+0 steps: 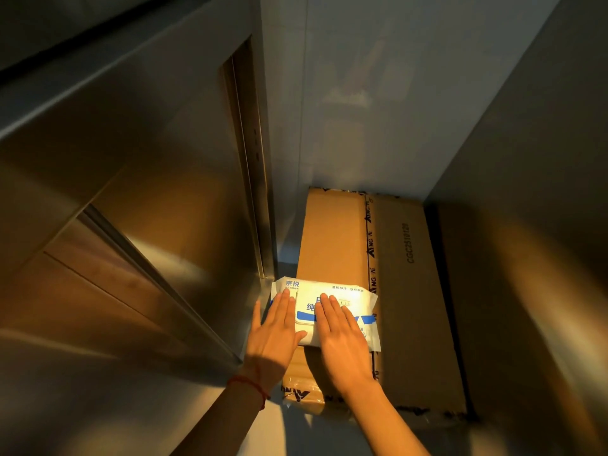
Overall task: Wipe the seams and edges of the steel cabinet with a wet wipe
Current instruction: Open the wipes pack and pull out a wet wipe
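While both my hands lay flat on the wet wipe pack (pixel 332 299), neither grip was closed round anything. My left hand (pixel 274 327) rested with straight, spread fingers over the pack's left end, thumb out toward the steel cabinet (pixel 148 209). My right hand (pixel 342 337) pressed palm-down on the pack's right half, fingers straight and close together. The white and blue pack sat on a cardboard box (pixel 411 291), just beside the cabinet's side edge. A red string (pixel 253 386) circled my left wrist.
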A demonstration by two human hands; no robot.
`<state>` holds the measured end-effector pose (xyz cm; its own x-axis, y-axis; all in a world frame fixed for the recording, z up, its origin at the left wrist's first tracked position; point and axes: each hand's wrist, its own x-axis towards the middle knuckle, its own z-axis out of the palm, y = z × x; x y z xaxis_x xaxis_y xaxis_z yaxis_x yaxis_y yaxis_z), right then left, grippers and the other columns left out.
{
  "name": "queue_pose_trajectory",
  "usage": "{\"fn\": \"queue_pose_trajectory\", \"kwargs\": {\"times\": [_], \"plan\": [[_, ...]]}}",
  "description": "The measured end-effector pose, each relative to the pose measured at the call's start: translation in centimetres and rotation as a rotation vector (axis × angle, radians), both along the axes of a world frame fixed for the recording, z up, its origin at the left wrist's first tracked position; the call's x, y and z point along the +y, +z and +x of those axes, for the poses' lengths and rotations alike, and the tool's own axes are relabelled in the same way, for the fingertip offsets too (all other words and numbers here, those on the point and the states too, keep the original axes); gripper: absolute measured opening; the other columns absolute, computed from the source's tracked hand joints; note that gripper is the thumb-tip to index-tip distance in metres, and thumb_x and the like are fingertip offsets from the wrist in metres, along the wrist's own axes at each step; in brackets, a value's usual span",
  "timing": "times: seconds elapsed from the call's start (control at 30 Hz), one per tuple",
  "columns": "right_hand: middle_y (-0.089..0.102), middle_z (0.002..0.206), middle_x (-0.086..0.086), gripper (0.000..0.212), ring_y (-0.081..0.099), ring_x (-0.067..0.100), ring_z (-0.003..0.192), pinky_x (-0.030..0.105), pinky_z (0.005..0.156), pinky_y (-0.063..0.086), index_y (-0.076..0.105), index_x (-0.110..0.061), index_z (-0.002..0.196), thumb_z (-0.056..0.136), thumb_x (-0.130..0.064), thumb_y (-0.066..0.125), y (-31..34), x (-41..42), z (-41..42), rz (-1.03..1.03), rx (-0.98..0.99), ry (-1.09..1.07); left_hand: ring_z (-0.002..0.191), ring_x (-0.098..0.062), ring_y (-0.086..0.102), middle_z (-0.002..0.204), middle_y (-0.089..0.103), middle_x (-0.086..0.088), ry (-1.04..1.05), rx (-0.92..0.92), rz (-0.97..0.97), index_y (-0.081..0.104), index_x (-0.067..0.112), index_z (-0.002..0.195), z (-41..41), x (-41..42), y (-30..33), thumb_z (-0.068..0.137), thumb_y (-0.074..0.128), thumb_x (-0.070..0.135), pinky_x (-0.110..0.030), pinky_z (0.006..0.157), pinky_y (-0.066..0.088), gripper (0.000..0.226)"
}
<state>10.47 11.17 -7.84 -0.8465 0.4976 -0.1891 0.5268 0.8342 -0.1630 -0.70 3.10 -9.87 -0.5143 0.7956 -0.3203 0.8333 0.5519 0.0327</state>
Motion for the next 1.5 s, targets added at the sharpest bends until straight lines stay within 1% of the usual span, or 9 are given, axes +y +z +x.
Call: {"fn": "queue_pose_trajectory", "kwargs": {"times": [0.3, 0.43, 0.5, 0.57, 0.63, 0.97, 1.27, 1.37, 1.5], "plan": [[-0.001, 0.157, 0.009, 0.066, -0.002, 0.024, 0.144, 0.035, 0.115, 0.004, 0.001, -0.011, 0.15, 0.099, -0.019, 0.043, -0.1, 0.0, -0.4, -0.032, 0.003, -0.018, 0.144, -0.019, -0.007, 0.157, -0.006, -0.007, -0.058, 0.013, 0.02, -0.007, 0.01, 0.148, -0.7, 0.0, -0.3, 0.098, 0.024, 0.048, -0.037, 0.113, -0.008, 0.07], [0.061, 0.122, 0.016, 0.077, 0.06, 0.027, 0.112, 0.036, 0.088, 0.049, 0.064, -0.002, 0.117, 0.048, -0.021, 0.093, 0.8, -0.2, -0.5, 0.037, 0.085, -0.035, 0.144, -0.02, -0.006, 0.157, -0.006, -0.008, -0.065, 0.011, 0.029, -0.008, 0.008, 0.148, -0.8, 0.1, -0.4, 0.098, 0.025, 0.048, -0.033, 0.113, -0.007, 0.071], [0.05, 0.135, 0.019, 0.076, 0.049, 0.029, 0.124, 0.038, 0.099, 0.041, 0.052, -0.001, 0.13, 0.064, -0.019, 0.086, 1.0, -0.3, -0.5, -0.017, 0.069, -0.06, 0.144, -0.02, -0.005, 0.157, -0.006, -0.009, -0.06, -0.002, 0.033, -0.008, 0.008, 0.148, -0.8, 0.1, -0.4, 0.099, 0.026, 0.047, -0.032, 0.113, -0.007, 0.071], [0.011, 0.155, 0.012, 0.067, 0.011, 0.026, 0.143, 0.035, 0.115, 0.009, 0.013, -0.007, 0.149, 0.096, -0.019, 0.052, 0.2, -0.1, -0.5, -0.049, 0.041, -0.025, 0.144, -0.02, -0.005, 0.157, -0.006, -0.009, -0.052, -0.013, 0.039, -0.008, 0.008, 0.148, -0.8, 0.2, -0.5, 0.099, 0.027, 0.046, -0.031, 0.113, -0.007, 0.072], [-0.002, 0.157, 0.008, 0.062, -0.002, 0.022, 0.144, 0.032, 0.113, -0.005, 0.001, -0.011, 0.15, 0.101, -0.02, 0.039, -0.2, 0.1, -0.4, -0.049, 0.048, -0.018, 0.144, -0.02, -0.006, 0.157, -0.006, -0.009, -0.044, -0.025, 0.044, -0.009, 0.008, 0.148, -0.8, 0.2, -0.5, 0.099, 0.028, 0.046, -0.031, 0.113, -0.007, 0.072], [0.0, 0.157, 0.005, 0.065, 0.0, 0.019, 0.145, 0.028, 0.103, -0.009, 0.001, -0.014, 0.15, 0.1, -0.026, 0.04, -0.5, 0.0, -0.4, -0.017, 0.115, -0.064, 0.144, -0.019, -0.004, 0.157, -0.004, -0.009, -0.038, -0.022, 0.053, -0.008, 0.008, 0.148, -0.7, 0.3, -0.6, 0.099, 0.029, 0.045, -0.03, 0.112, -0.007, 0.072], [0.006, 0.157, 0.006, 0.066, 0.005, 0.02, 0.145, 0.032, 0.114, 0.002, 0.007, -0.012, 0.15, 0.098, -0.026, 0.045, -0.5, 0.0, -0.6, -0.032, 0.094, -0.069, 0.144, -0.02, -0.008, 0.157, -0.008, -0.011, -0.051, -0.007, 0.035, -0.01, 0.006, 0.147, -0.7, 0.3, -0.5, 0.1, 0.025, 0.044, -0.03, 0.112, -0.01, 0.07], [0.042, 0.142, 0.017, 0.071, 0.042, 0.029, 0.131, 0.037, 0.108, 0.032, 0.044, -0.001, 0.135, 0.076, -0.023, 0.077, 1.1, 0.3, -1.2, -0.003, 0.191, -0.115, 0.144, -0.02, -0.008, 0.156, -0.009, -0.012, -0.067, 0.007, 0.029, -0.01, 0.006, 0.147, -0.6, 0.2, -0.5, 0.1, 0.025, 0.044, -0.031, 0.112, -0.01, 0.07], [0.072, 0.094, 0.015, 0.074, 0.071, 0.025, 0.081, 0.036, 0.067, 0.057, 0.072, 0.001, 0.087, 0.022, -0.024, 0.097, 2.4, 1.3, -1.4, 0.156, 0.306, -0.029, 0.144, -0.02, -0.008, 0.156, -0.01, -0.011, -0.078, 0.0, 0.02, -0.011, 0.006, 0.146, -0.8, 0.3, -0.4, 0.099, 0.026, 0.044, -0.031, 0.113, -0.01, 0.071]]}}
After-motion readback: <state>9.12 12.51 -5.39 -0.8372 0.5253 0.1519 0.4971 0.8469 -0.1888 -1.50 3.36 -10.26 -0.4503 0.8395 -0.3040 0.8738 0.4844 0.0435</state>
